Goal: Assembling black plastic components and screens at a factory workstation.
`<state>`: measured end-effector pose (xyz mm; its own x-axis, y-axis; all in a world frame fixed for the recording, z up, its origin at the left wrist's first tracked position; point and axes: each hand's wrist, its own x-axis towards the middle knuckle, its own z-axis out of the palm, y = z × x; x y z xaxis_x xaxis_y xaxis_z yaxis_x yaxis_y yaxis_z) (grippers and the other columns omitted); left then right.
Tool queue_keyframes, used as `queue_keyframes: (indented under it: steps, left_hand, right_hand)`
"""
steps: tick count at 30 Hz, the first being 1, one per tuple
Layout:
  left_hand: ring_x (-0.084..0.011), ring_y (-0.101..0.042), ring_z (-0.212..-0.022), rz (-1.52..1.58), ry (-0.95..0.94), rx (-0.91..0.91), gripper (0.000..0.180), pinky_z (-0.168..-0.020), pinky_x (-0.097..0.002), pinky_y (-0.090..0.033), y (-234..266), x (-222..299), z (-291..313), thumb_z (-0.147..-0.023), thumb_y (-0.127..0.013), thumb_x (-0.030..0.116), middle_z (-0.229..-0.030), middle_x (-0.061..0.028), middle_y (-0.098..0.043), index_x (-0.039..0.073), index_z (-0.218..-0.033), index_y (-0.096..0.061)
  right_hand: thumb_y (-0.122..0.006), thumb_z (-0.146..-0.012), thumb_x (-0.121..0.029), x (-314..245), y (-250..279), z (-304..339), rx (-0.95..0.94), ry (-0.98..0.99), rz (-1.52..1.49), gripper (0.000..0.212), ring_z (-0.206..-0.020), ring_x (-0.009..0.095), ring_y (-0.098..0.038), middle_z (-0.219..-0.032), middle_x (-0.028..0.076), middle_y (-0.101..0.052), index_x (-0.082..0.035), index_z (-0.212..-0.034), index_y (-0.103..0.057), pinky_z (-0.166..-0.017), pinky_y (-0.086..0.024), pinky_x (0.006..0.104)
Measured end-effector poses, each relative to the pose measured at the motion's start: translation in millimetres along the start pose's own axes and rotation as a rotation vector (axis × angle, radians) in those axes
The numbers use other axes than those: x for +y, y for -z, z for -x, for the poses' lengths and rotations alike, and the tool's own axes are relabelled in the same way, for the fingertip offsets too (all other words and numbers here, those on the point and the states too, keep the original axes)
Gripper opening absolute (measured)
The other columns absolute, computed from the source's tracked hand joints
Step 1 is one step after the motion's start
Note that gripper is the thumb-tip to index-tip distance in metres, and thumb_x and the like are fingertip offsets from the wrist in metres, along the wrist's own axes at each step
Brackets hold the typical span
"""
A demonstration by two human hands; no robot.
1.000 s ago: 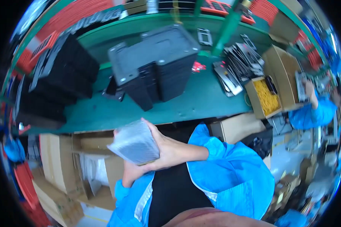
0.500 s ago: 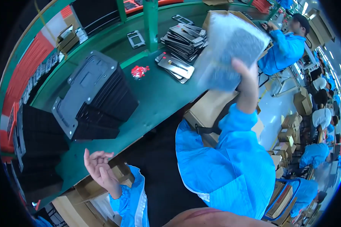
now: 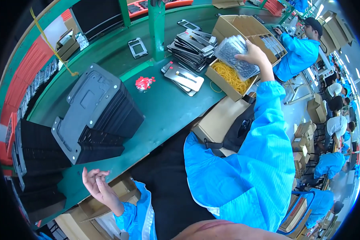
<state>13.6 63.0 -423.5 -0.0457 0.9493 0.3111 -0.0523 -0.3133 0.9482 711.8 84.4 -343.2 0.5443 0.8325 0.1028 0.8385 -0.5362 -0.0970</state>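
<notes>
My right hand point(image 3: 255, 56) grips a clear bubble-wrap package point(image 3: 237, 52); what lies inside it is hard to make out. The package is tilted above an open cardboard box of yellow rubber bands point(image 3: 228, 78). My left hand point(image 3: 101, 189) is raised by the bench's near edge, fingers loosely bent and apart, holding nothing. Nearest to it on the bench is a tall stack of black plastic frames point(image 3: 96, 94). A second black stack point(image 3: 42, 148) stands further left. Silvery flat panels point(image 3: 183, 78) lie left of the rubber-band box.
Behind the panels rises a pile of dark frames point(image 3: 192, 44). Small red pieces point(image 3: 145, 83) lie on the green bench point(image 3: 164, 108). A divided cardboard box point(image 3: 232, 25) stands at the back right, near a co-worker in blue point(image 3: 298, 52). A green post point(image 3: 156, 32) rises from the bench.
My right hand has brought the package down and slightly right, from a blurred raised position to just over the rubber-band box. My left hand has shifted slightly left and down.
</notes>
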Motion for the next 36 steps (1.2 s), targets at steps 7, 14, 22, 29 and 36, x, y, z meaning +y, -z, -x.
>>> queue_keyframes:
  steps: [7,14,22,29,36]
  left_hand:
    - [-0.0289,-0.057,-0.116,-0.354,-0.044,0.159,0.076,-0.099,-0.0429,-0.049,19.2,-5.3,-10.6,-0.094,-0.068,0.016,-0.139,-0.0165,-0.049,0.002,-0.156,-0.027]
    - [-0.0253,-0.06,-0.116,-0.749,-0.02,-0.216,0.07,-0.1,-0.0379,-0.047,-22.6,-50.0,-44.0,-0.071,-0.091,0.012,-0.131,-0.0167,-0.062,0.0,-0.132,-0.058]
    - [-0.023,-0.07,-0.088,-0.516,-0.073,-0.027,0.024,-0.085,-0.0366,-0.054,-18.0,-60.2,-72.9,-0.079,-0.082,0.006,-0.097,-0.0102,-0.075,-0.002,-0.1,-0.073]
    - [-0.0195,-0.069,-0.085,-0.488,0.035,-0.061,0.022,-0.08,-0.0348,-0.054,8.4,-83.5,-121.9,-0.078,-0.082,0.004,-0.094,-0.0084,-0.074,-0.002,-0.097,-0.072]
    - [-0.022,-0.072,-0.085,-0.453,-0.021,-0.024,0.026,-0.08,-0.036,-0.055,12.4,-98.2,-123.1,-0.076,-0.081,0.007,-0.095,-0.0112,-0.076,-0.001,-0.099,-0.072]
  right_hand:
    - [-0.075,-0.087,-0.038,-74.1,12.1,35.4,0.462,0.3,0.018,0.063,-0.119,0.036,-0.063,-0.133,0.021,-0.063,-0.003,-0.137,-0.058,-0.103,-0.049,0.0428]
    - [-0.074,-0.092,-0.027,-275.9,-28.7,158.7,-0.577,0.78,-1.048,0.082,-0.131,0.028,-0.055,-0.152,0.017,-0.047,0.0,-0.157,-0.031,-0.109,-0.045,0.0438]
    - [-0.069,-0.096,-0.018,-416.8,-134.1,227.3,-0.333,0.579,-1.311,0.109,-0.131,0.042,-0.054,-0.158,0.037,-0.02,0.002,-0.156,0.021,-0.096,-0.058,0.04]
    - [-0.06,-0.094,-0.006,-409.5,-102.1,85.1,-0.594,0.96,-0.845,0.047,-0.099,0.033,-0.071,-0.117,0.023,-0.067,0.002,-0.139,-0.052,-0.085,-0.057,0.0385]
    - [-0.063,-0.087,-0.015,-498.1,-151.6,-139.1,0.149,0.791,-0.509,0.023,-0.098,0.04,-0.069,-0.103,0.019,-0.074,-0.006,-0.103,-0.077,-0.088,-0.056,0.0465]
